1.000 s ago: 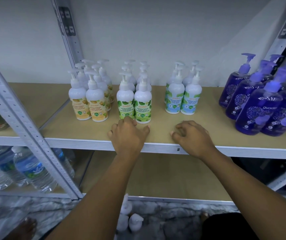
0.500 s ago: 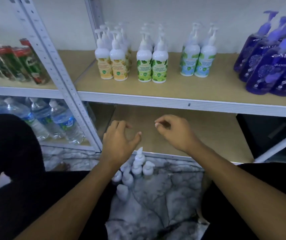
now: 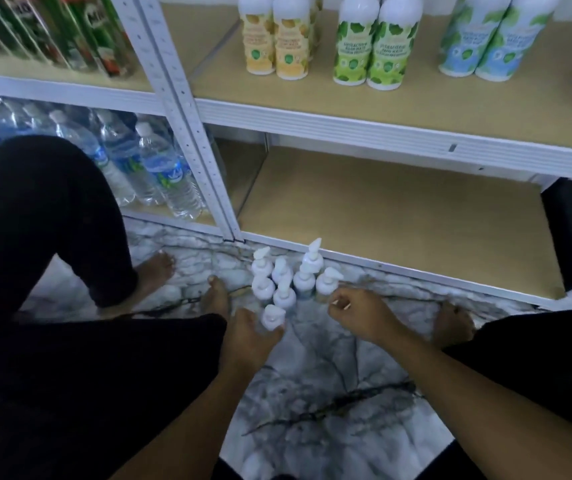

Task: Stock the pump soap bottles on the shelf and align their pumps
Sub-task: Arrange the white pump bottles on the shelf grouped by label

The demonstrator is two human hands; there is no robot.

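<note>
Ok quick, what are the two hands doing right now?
Left hand: closing around the nearest white pump bottle on the floor.
Right hand: fingers curled, empty, next to another pump bottle.

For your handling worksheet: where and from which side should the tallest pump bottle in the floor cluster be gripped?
Grip the tallest pump bottle around its neck below the pump, coming from above and from the lower shelf side. It stands upright, other bottles crowd its near sides, and its body is mostly hidden.

We read shop stockroom: metal shelf (image 3: 381, 128) rows of soap bottles (image 3: 367, 39), water bottles (image 3: 159, 164), boxed drinks (image 3: 69, 32).
</note>
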